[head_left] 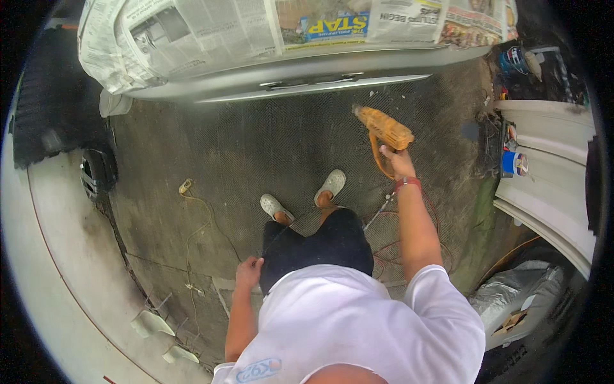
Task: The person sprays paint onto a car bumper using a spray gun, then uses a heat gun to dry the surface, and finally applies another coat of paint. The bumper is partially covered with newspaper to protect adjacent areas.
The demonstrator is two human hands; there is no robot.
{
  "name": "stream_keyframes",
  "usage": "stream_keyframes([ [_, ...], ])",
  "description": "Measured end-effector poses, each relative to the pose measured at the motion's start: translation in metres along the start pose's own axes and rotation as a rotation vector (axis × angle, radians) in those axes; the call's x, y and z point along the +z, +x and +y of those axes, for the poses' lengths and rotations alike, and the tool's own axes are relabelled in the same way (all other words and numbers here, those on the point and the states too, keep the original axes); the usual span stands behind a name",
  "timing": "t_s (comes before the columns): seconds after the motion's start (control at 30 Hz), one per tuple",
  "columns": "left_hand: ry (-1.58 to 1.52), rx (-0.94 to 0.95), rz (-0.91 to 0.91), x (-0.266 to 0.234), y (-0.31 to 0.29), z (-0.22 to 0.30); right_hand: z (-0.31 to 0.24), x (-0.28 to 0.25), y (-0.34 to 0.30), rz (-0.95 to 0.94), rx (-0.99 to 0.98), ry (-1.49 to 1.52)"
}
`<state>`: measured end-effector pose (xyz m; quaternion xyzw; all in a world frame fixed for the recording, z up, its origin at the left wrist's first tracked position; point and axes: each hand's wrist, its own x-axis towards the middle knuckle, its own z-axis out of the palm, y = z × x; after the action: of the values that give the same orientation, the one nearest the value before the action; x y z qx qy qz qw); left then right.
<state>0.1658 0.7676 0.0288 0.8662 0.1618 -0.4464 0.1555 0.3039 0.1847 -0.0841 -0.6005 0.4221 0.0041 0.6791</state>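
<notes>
My right hand (399,162) is closed around the rear end of a worn orange power tool (384,128), held out to the right over the floor. It has a narrow pale nose and a loop-shaped handle; its exact kind is unclear. Down at my left thigh, my left hand (249,271) has its fingers closed on a thin dark cord (224,238). One stretch of cord runs from that hand toward a pale socket block (185,187) on the floor, and another crosses in front of my legs. Ahead stands a silver car panel (300,73), its upper part masked with newspaper (243,29).
Red hose (390,249) lies coiled by my right leg. White panels (543,134) and a blue-banded can (515,164) are at the right, above a silver-covered bundle (521,294). At the left are a dark wheel-like part (96,174), a bucket (115,104) and a white wall (57,256).
</notes>
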Motion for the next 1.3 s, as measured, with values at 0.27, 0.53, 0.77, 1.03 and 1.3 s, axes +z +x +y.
stream_keyframes([
  [0.27,0.027,0.271,-0.002,0.011,0.044,0.041,0.056,-0.108,0.127,0.483,-0.095,0.384],
  [0.53,-0.109,0.355,0.009,0.016,0.084,-0.038,0.138,0.038,0.084,0.294,-0.45,-0.487],
  [0.77,-0.326,0.083,0.141,-0.012,0.097,-0.171,0.206,0.323,0.016,0.003,-0.445,-0.756],
  [1.03,-0.545,-0.26,0.109,-0.003,0.075,-0.286,0.208,0.646,-0.035,-0.35,-0.443,-0.572],
  [1.3,-0.805,-0.265,0.043,0.021,0.083,-0.321,0.147,0.853,-0.05,-0.639,-0.349,-0.372],
])
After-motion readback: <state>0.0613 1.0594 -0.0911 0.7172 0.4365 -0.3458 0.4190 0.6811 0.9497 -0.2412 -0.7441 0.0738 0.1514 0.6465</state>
